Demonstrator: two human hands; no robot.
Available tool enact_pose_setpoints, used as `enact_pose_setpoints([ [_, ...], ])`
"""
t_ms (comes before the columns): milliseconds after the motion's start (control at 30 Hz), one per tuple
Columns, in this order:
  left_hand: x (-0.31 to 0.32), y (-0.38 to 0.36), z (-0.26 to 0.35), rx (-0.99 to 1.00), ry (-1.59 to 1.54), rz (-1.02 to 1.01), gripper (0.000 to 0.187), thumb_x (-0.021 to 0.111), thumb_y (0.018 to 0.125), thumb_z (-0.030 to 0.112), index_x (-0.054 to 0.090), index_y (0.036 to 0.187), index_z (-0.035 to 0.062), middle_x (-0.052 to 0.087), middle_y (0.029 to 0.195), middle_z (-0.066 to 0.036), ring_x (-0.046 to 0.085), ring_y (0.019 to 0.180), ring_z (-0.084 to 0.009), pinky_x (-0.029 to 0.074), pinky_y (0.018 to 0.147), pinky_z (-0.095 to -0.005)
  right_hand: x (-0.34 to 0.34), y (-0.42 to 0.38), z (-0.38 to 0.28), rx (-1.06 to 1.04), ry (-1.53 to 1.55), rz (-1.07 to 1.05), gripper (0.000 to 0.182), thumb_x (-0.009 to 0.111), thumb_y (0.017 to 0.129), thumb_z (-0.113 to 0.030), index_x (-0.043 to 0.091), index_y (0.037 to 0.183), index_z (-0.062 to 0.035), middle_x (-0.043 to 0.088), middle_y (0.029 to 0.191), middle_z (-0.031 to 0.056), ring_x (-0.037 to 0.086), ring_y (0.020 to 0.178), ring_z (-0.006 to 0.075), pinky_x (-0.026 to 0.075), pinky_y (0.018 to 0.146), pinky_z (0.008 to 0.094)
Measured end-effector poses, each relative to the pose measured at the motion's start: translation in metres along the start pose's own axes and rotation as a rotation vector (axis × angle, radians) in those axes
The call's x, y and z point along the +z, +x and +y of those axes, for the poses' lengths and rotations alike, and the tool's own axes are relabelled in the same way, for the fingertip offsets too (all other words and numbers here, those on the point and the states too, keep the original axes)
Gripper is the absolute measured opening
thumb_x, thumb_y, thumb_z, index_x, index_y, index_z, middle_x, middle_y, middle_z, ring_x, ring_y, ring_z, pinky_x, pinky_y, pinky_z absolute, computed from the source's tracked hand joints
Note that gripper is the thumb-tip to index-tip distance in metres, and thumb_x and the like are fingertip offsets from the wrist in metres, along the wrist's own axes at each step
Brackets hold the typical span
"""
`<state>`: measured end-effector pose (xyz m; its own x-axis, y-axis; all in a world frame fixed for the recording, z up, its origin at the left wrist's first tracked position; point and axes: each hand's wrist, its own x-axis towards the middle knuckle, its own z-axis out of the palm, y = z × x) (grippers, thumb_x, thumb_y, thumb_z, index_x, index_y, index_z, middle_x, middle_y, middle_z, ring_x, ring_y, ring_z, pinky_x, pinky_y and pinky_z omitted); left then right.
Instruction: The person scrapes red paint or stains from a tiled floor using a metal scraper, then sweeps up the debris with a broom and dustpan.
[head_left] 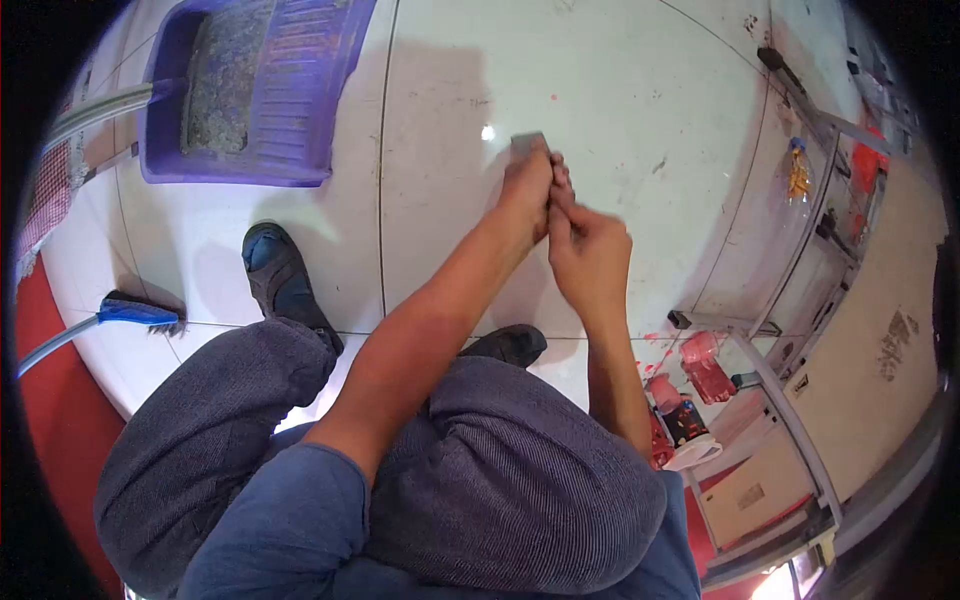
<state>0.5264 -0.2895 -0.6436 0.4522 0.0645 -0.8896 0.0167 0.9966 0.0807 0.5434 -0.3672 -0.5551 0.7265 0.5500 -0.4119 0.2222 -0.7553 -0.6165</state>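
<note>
Gripping small grey block (pixel 524 143) in left hand (pixel 530 193), right of dustpan (pixel 300 110). Touching left hand with curled right hand (pixel 592 250), same side of dustpan (can't tell if holding anything).

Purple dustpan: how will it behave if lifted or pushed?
The purple dustpan is probably stiff and light for its size, given its ridged, plastic-looking shell. Its projecting handle may make it tilt when lifted. Pushed, it would likely slide rather than roll, its broad body resting on smooth-looking tiles.
</note>
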Motion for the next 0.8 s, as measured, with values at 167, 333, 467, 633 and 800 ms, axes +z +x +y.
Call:
enact_pose_setpoints([
  [167,0.007,0.022,0.011,0.02,-0.009,-0.027,0.037,0.034,0.099,0.036,0.044,0.078,0.0064,0.041,0.058,-0.001,0.037,0.046,-0.0116,0.036,0.043,-0.0251,0.014,0.016,0.001,0.033,0.211,0.09,0.028,0.052,0.086,-0.011,0.063,0.105,0.0059,0.066,0.089,0.0223,0.066,0.083,0.0227,0.049,0.074,0.0292],
  [333,0.015,0.011,0.002,-0.086,0.012,0.035,0.037,0.034,0.099,0.035,0.045,0.08,0.0052,0.045,0.06,-0.003,0.04,0.046,-0.0127,0.038,0.042,-0.0269,0.014,0.011,0.017,-0.116,0.226,0.177,0.028,0.051,0.087,-0.014,0.065,0.102,0.0047,0.065,0.086,0.0257,0.069,0.08,0.0273,0.05,0.073,0.0318],
  [467,0.04,0.027,0.022,0.037,0.105,-0.054,0.038,0.034,0.099,0.035,0.045,0.079,0.0053,0.045,0.06,-0.004,0.041,0.047,-0.0134,0.039,0.041,-0.0271,-0.002,0.04,0.002,0.145,0.17,0.146,0.026,0.052,0.088,-0.017,0.067,0.101,-0.0001,0.063,0.079,0.0261,0.068,0.075,0.0286,0.05,0.067,0.0337],
  [633,0.04,0.032,0.011,-0.073,-0.014,0.037,0.039,0.034,0.099,0.035,0.045,0.077,0.0052,0.043,0.059,-0.005,0.04,0.046,-0.0146,0.038,0.041,-0.0284,-0.001,0.042,0.016,-0.09,0.118,0.168,0.026,0.053,0.086,-0.017,0.067,0.099,0.001,0.063,0.077,0.0253,0.068,0.071,0.0259,0.049,0.064,0.032],
  [800,0.049,0.037,0.019,-0.01,0.045,-0.055,0.041,0.031,0.098,0.038,0.043,0.075,0.0067,0.041,0.056,-0.004,0.04,0.047,-0.0157,0.038,0.043,-0.0299,-0.019,0.049,0.0,0.087,0.007,0.081,0.026,0.054,0.087,-0.018,0.066,0.102,-0.0005,0.06,0.074,0.0258,0.067,0.067,0.026,0.048,0.06,0.0328],
])
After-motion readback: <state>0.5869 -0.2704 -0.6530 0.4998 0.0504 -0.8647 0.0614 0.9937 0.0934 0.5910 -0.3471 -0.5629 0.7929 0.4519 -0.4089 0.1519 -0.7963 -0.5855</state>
